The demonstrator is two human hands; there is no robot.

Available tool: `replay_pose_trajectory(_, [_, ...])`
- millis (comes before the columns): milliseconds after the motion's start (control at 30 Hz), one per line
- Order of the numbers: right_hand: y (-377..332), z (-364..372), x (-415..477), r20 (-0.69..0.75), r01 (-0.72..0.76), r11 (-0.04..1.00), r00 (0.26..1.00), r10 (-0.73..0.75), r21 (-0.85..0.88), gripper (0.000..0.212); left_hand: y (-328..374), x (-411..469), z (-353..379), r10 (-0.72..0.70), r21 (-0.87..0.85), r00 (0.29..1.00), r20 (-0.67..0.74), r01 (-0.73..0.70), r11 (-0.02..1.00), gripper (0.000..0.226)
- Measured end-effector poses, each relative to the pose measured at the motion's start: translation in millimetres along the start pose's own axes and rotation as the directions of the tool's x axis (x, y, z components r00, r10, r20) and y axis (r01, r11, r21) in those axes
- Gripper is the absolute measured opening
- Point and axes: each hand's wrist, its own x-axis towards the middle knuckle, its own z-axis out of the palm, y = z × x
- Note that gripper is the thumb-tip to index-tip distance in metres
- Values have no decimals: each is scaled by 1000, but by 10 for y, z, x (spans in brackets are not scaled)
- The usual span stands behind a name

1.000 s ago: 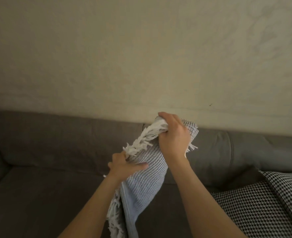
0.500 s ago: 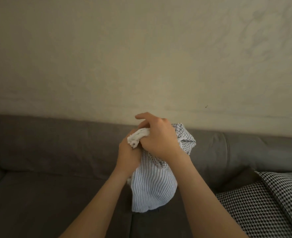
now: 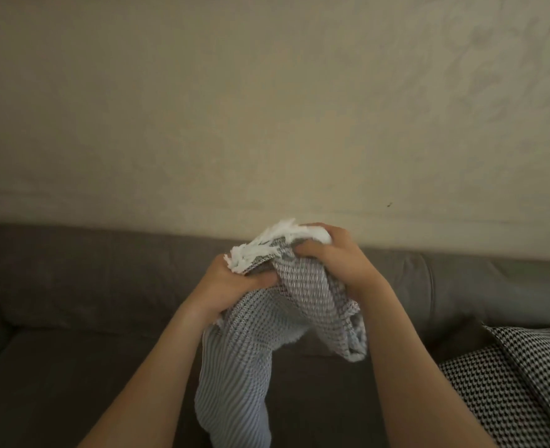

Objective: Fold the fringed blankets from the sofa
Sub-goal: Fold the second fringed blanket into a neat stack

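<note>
Gripped in left hand (image 3: 231, 286) and right hand (image 3: 338, 260), close together: fringed blanket (image 3: 306, 295) (white fringe (image 3: 280, 237) bunched on top). Hanging over grey sofa (image 3: 73, 286), houndstooth cushion (image 3: 509, 383) near right.

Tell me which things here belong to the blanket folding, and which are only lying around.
Part of the job: fringed blanket, gripped near its fringe by the left hand and the right hand; grey sofa it came from.
Only lying about: houndstooth cushion at the sofa's right end; beige wall behind.
</note>
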Motion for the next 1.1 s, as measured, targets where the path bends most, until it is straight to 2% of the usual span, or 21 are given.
replay_pose_trajectory(67, [-2, 22, -23, -23, -49, 967, 998, 56, 250, 32, -16, -16, -56, -14, -42, 999, 52, 16, 999, 48])
replay_pose_trajectory(100, [28, 34, -14, -69, -51, 953, 995, 74, 299, 34, -6, -39, -66, -13, -75, 998, 56, 17, 997, 47])
replay_pose_trajectory(200, [155, 56, 59, -266, -1, 965, 961, 73, 263, 29, -50, -62, -90, -49, -208, 999, -3, 47, 977, 40])
replay_pose_trajectory(267, [200, 73, 59, -315, -6, 987, 947, 57, 159, 29, -66, -103, -88, -100, -256, 993, -59, 82, 963, 34])
replay_pose_trajectory(367, [220, 125, -9, -229, -124, 992, 966, 123, 9, 29, -135, -139, -102, -145, -241, 987, -65, 125, 962, 35])
replay_pose_trajectory(433, [237, 180, -68, -134, -175, 984, 977, 168, -43, 47, -143, -180, -119, -142, -171, 989, -50, 131, 977, 33])
replay_pose_trajectory(500, [268, 210, -82, -104, -196, 975, 977, 185, -103, 55, -186, -185, -157, -133, -141, 991, -20, 129, 982, 36])
replay_pose_trajectory(567, [298, 213, -90, -44, -189, 973, 982, 184, -134, 46, -221, -198, -191, -126, -140, 992, -12, 123, 982, 38])
replay_pose_trajectory(633, [383, 187, -100, 14, -163, 985, 986, 164, -61, 35, -249, -190, -214, -120, -144, 992, -25, 115, 983, 39])
replay_pose_trajectory(667, [442, 156, -102, 55, -136, 991, 989, 135, 12, 37, -257, -185, -220, -116, -161, 993, -31, 109, 981, 41])
replay_pose_trajectory(767, [525, 75, -191, 272, -28, 987, 962, -16, 158, 66, -277, -161, -225, -133, -279, 988, -84, 105, 954, 43])
replay_pose_trajectory(833, [575, 55, -168, 260, 41, 996, 964, -61, 80, 69, -291, -147, -216, -167, -353, 976, -136, 110, 929, 42])
replay_pose_trajectory(867, [592, 63, -149, 204, 78, 997, 976, -75, -8, 65, -282, -146, -200, -179, -372, 972, -151, 112, 922, 42])
replay_pose_trajectory(967, [605, 116, -81, 31, 186, 950, 982, -184, -252, 45, -194, -166, -126, -248, -430, 956, -155, 161, 888, 43])
replay_pose_trajectory(1033, [586, 147, -71, 39, 231, 931, 972, -230, -282, 34, -158, -158, -96, -316, -488, 937, -148, 209, 847, 35])
replay_pose_trajectory(1100, [527, 158, -95, 87, 214, 954, 976, -200, -208, 27, -101, -161, -78, -364, -549, 925, -107, 250, 798, 32])
